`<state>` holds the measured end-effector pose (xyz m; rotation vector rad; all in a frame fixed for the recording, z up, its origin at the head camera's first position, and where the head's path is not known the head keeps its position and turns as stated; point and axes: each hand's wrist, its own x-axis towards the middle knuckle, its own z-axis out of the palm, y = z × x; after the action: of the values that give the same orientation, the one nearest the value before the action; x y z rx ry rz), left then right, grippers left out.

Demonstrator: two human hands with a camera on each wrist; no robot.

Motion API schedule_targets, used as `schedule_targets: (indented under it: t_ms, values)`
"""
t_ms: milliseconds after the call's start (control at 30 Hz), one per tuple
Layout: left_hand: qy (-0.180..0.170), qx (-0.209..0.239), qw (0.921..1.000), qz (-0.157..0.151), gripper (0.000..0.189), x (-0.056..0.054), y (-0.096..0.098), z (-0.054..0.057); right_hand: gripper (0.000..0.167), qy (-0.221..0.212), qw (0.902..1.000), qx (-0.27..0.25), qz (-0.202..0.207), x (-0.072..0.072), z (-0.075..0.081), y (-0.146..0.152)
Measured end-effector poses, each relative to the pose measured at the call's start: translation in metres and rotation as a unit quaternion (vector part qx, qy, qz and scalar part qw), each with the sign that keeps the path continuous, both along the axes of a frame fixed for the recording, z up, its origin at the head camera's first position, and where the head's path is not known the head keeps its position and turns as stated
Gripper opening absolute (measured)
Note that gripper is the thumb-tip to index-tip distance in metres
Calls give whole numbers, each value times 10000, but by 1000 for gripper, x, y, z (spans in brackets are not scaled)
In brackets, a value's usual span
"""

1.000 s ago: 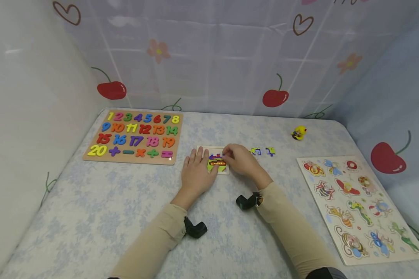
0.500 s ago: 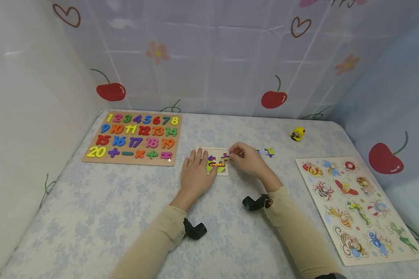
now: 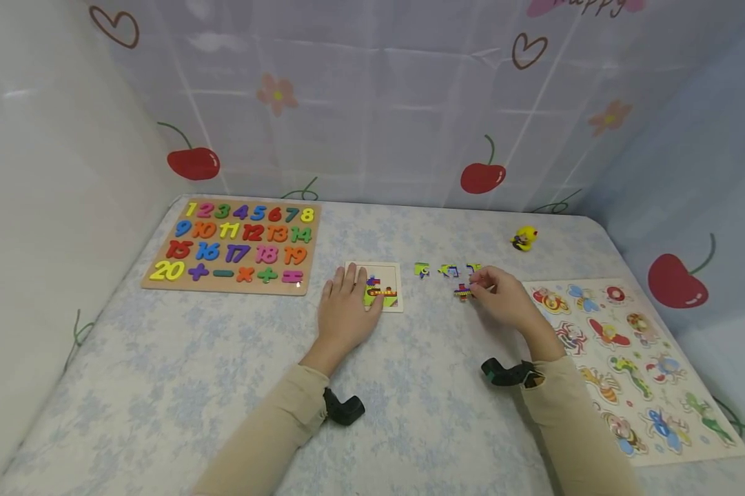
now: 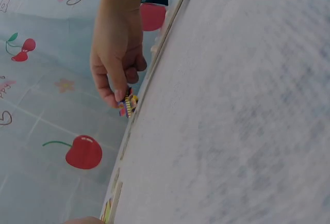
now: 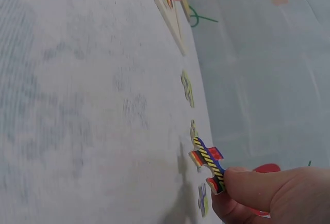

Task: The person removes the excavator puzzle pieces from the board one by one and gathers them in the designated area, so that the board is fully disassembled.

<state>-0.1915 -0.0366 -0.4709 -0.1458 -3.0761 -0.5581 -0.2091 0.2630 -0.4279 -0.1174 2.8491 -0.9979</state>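
My left hand [image 3: 347, 310] lies with straight fingers over the left side of a small wooden jigsaw board [image 3: 392, 274]. Part of a bulldozer-like picture shows in the board's lower half; the rest there is under the hand. To the right, my right hand [image 3: 502, 296] pinches a jigsaw piece [image 5: 209, 162] between thumb and fingers. That piece has yellow-black stripes with red and blue parts. In the right wrist view it is held up over the table, its shadow below. Behind it lie three loose pieces in a row: left [image 3: 422, 269], middle [image 3: 448, 271] and right [image 3: 473, 268].
A number puzzle board [image 3: 226, 290] lies at the back left. On the right is a large insect puzzle board [image 3: 648, 406], partly beneath the right forearm in the head view. A small yellow toy figure [image 3: 524, 238] stands at the back right, before a curtain [image 3: 372, 124].
My right hand has moved right, away from the small board, carrying the jigsaw piece out past the loose ones. The left hand has stayed on the board.
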Motion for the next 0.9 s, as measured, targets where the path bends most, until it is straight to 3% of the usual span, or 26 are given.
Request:
schedule_targets:
  t_ms: [233, 500, 800, 900]
  values:
    - [21, 18, 10000, -23, 72, 0, -1, 0, 20, -311, 9985, 362, -265, 6, 4, 21]
    - [66, 21, 10000, -30, 73, 1, -1, 0, 19, -334, 9964, 693, -360, 5, 1, 21]
    - [77, 87, 9999, -31, 73, 0, -1, -2, 19, 110, 9887, 1486, -141, 5, 3, 18]
    - [86, 122, 9999, -37, 72, 0, 0, -2, 19, 176, 9891, 1450, -190, 5, 6, 14]
